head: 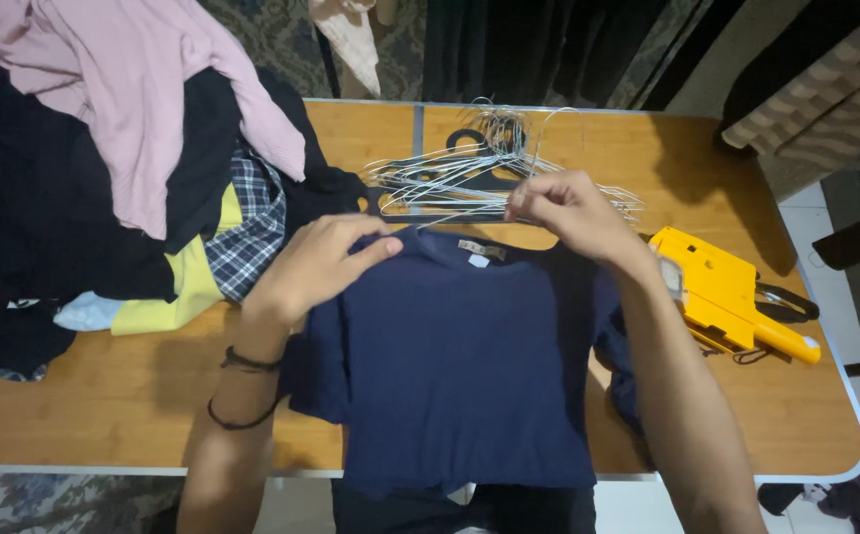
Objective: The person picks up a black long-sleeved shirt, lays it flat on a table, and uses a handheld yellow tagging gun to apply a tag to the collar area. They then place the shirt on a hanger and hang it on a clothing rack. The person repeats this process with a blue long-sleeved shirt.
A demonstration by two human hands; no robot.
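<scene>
Spanning nearly the whole view, the wooden table has a smooth, orange-brown grained top with a pale rounded edge, and it bears everything else. Next in bulk is the heap of clothes at the far left: soft, crumpled cloth in pale pink, black, yellow and a blue-white check, piled loosely. In front of the person, at the middle of the near edge, lies the navy T-shirt, spread flat with its collar away from the body and its hem hanging a little over the table's edge. It looks a light, limp knit that would sag and fold wherever it is unsupported; it should neither slip nor break, and the shoulder seams on either side of the neck seem the surest places to take it. The left hand lies on the shirt's left shoulder, fingers loosely bent and pressing or pinching the cloth near the collar. The right hand is raised over the collar's right side, fingertips pinched together; whether they nip cloth or wire I cannot tell. Behind the collar sits a tangle of wire hangers, thin, stiff and springy, over a black one. At the right lies a yellow tagging gun of hard plastic.
</scene>
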